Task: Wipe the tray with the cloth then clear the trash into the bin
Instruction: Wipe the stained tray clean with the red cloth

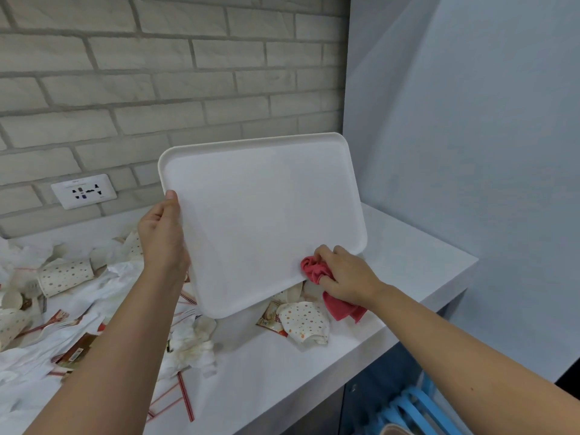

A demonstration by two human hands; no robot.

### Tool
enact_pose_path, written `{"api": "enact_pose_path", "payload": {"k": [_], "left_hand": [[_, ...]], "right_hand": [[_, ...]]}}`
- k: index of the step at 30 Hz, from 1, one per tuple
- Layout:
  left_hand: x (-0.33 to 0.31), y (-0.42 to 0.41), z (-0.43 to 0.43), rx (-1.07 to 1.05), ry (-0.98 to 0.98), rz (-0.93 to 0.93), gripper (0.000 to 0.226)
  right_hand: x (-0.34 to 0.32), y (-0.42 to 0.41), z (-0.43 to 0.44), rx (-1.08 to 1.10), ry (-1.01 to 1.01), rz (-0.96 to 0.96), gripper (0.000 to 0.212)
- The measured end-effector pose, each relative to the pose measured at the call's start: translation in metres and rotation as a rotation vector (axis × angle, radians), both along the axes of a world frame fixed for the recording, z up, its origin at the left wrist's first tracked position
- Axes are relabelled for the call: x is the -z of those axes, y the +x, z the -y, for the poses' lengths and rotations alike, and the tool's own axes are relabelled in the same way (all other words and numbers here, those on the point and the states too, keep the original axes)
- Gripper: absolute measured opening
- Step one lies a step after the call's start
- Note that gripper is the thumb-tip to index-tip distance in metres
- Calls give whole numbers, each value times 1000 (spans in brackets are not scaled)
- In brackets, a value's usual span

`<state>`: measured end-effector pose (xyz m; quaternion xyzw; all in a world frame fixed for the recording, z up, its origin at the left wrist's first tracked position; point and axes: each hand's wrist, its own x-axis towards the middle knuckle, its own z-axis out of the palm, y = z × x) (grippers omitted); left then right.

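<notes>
I hold a white rectangular tray [251,215] tilted up above the counter, its inner face toward me. My left hand [161,237] grips its left edge, thumb on the front. My right hand [343,274] grips a bunched red cloth [317,270] and presses it against the tray's lower right corner; the cloth's tail hangs below my hand. Trash lies on the counter: spotted paper cups [64,276], crumpled napkins [194,340], red straws [185,395] and wrappers [273,318]. No bin is clearly in view.
The white counter [408,262] ends at a grey wall on the right. A brick wall with a socket [83,191] stands behind. A crushed spotted cup [304,321] lies under the tray. A blue slatted object [417,409] sits below the counter's front edge.
</notes>
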<state>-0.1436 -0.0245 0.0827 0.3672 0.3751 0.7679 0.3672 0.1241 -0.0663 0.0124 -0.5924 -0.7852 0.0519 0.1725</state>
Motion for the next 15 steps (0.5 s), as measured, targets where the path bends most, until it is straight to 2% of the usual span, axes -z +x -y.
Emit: {"api": "enact_pose_path", "payload": {"k": [3,7,11,15], "left_hand": [[1,6,1,-8,6,25,45],[2,11,-4,-50,-7,54,39],[4,25,-11,-62,-39,116,40],[5,35,-17,-127,-53,84,48]], "right_hand": [[-5,-21,12,-76,13,-11,32],[-16,-43,24,-160,67,-1,32],[-19,-64,30,-230,96,-88,35],[-20,-64,22,-224,-5,-239,30]]}}
